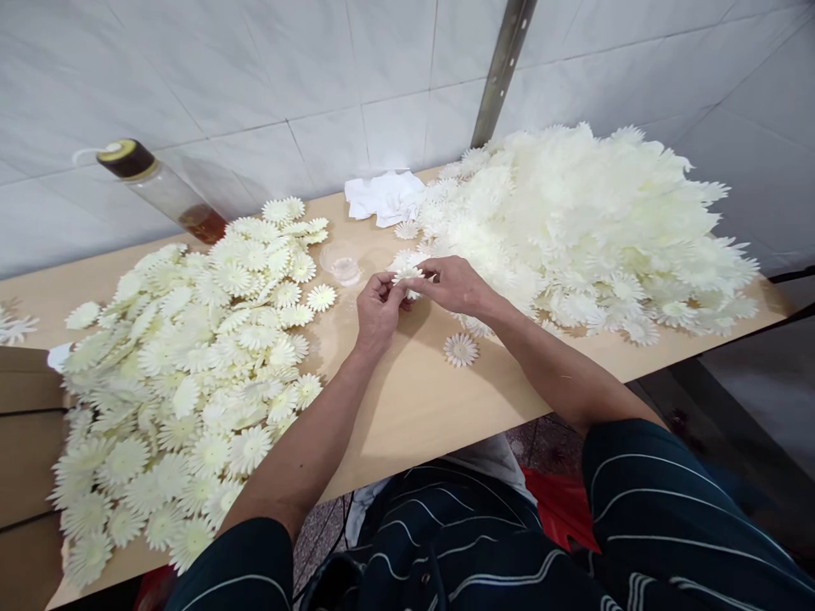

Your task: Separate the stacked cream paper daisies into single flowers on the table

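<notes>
Between my two hands, over the middle of the table, is a cream artificial flower head [408, 277] with narrow petals. My left hand [380, 307] pinches it from the left, thumb and fingers closed together. From the right, my right hand [451, 284] grips the same flower with thumb and forefinger. A single petal disc [461, 350] lies flat on the wood below my right hand. Left of my hands is a heap of layered flower heads [210, 339]. To the right rises a larger pile of pale petal pieces [592, 221].
A bottle with brown liquid [169, 199] leans at the back left by the tiled wall. Crumpled white tissue [384, 197] and a small clear dish [345, 270] are behind my hands. A metal upright [503, 72] stands against the wall. A cardboard box [29, 458] is at the left edge.
</notes>
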A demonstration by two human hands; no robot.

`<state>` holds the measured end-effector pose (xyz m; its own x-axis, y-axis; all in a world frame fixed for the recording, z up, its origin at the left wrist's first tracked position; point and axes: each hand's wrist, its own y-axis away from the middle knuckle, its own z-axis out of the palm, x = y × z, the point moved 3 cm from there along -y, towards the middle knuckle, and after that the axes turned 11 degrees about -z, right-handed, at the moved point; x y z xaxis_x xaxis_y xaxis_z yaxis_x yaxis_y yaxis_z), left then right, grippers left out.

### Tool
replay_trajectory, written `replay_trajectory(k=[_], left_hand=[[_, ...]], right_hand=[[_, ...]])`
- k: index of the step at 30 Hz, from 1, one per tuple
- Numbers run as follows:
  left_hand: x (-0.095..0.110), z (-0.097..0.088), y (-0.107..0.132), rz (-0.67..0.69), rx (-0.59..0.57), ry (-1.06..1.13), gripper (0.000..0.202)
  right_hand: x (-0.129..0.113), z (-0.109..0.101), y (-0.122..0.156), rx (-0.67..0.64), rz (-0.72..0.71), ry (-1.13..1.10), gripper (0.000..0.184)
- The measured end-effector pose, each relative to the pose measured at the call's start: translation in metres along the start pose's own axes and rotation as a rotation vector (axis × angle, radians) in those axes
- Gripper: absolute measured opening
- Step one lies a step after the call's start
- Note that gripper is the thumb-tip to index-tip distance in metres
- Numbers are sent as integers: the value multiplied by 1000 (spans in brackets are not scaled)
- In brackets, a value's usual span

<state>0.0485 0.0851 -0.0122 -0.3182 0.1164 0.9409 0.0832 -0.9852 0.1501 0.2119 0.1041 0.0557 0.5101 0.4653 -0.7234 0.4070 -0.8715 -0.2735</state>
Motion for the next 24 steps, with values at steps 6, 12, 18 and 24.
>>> replay_trajectory(k=[6,12,18,24], left_hand=[[1,0,2,19,27,-28,45],[6,2,5,30,-74,-24,51],[5,3,6,20,-48,-30,52],[7,0,3,3,43,36,52]], right_hand=[[2,1,-3,29,38,4,64],[-1,0,-2,25,85,-18,75],[1,-3,0,6,160,-99,77],[2,-9,2,-68,133,-362,66]])
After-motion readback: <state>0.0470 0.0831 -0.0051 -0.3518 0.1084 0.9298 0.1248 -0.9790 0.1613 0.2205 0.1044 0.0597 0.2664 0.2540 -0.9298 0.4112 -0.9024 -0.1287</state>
